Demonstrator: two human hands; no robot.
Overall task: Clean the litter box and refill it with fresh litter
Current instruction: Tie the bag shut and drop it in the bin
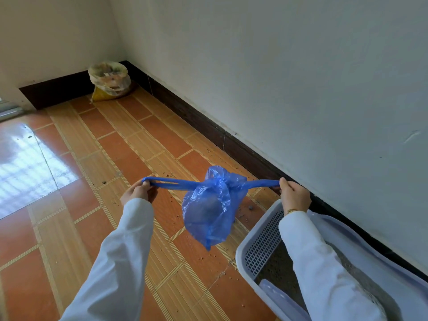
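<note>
A blue plastic bag hangs in the air between my hands, bulging with something dark inside and knotted at the top. My left hand grips the left handle strap, pulled out taut. My right hand grips the right strap near the wall. Below my right arm stands the pale lavender litter box, with a grid step at its near end and grey-brown litter inside. A pale scoop handle lies in the box. My right sleeve hides much of the litter.
Scattered litter grains lie on the orange tiled floor around the box. In the far corner sits an open sack lined with clear plastic. A white wall with a dark baseboard runs along the right.
</note>
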